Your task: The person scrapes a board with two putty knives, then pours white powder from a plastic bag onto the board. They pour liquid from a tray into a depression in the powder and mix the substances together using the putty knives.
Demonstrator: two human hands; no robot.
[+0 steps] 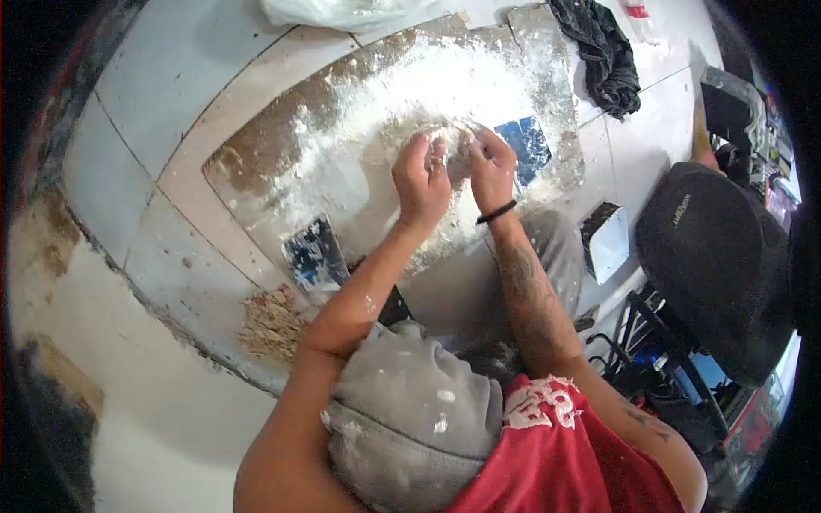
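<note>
Both my hands are down in a heap of white powder [428,85] spread over a brown board [248,162] on the tiled floor. My left hand [421,175] and my right hand [492,167], which has a black band at the wrist, are side by side. Their fingers curl into a pale, pasty lump [453,141] at the middle of the heap. Both hands are dusted white. A blue-bladed scraper [312,252] lies at the board's near edge, and a second blue blade [526,145] lies just right of my right hand.
A dark crumpled cloth [607,56] lies at the far right of the board. A white plastic bag [342,13] sits at the top. A small white box [607,244] and a black rounded object [718,265] stand at the right. My grey-trousered knees [410,410] fill the foreground.
</note>
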